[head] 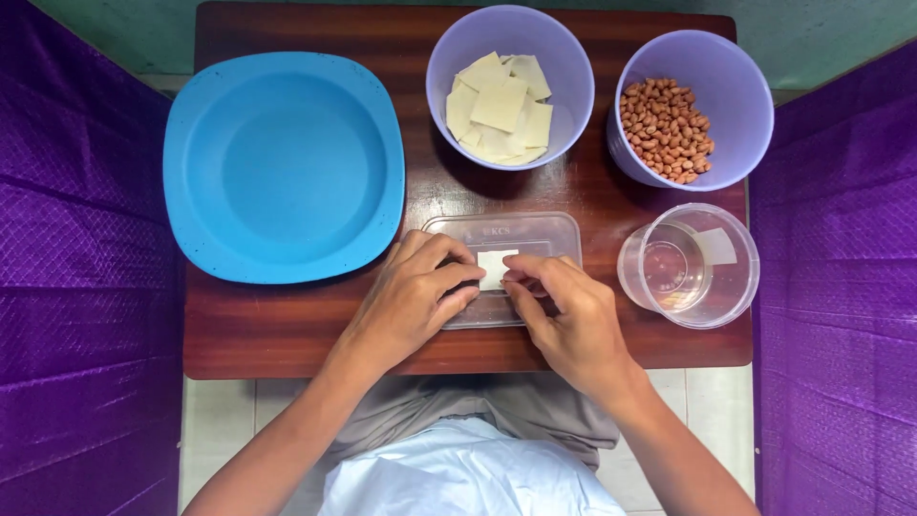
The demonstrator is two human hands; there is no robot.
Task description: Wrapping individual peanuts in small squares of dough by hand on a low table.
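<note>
Both hands meet over a clear lid (pixel 535 229) on the wooden surface (pixel 287 330), left hand (pixel 415 296) and right hand (pixel 568 315) each pinching one edge of a small pale wrapper (pixel 495 268), best held flat and taut between the fingertips.

**Setting: small table between purple drapes**

Dark reddish-brown wooden table (pixel 287 330), rectangular with rounded corners, polished grain catching soft, even light. Quilted purple fabric panels (pixel 81 287) hang along both sides, left and right (pixel 841 287), with a diamond stitch pattern. Pale tiled floor (pixel 215 420) shows below the table's near edge. Dull green surface (pixel 821 29) lies beyond the far edge. No hard shadows.
</note>
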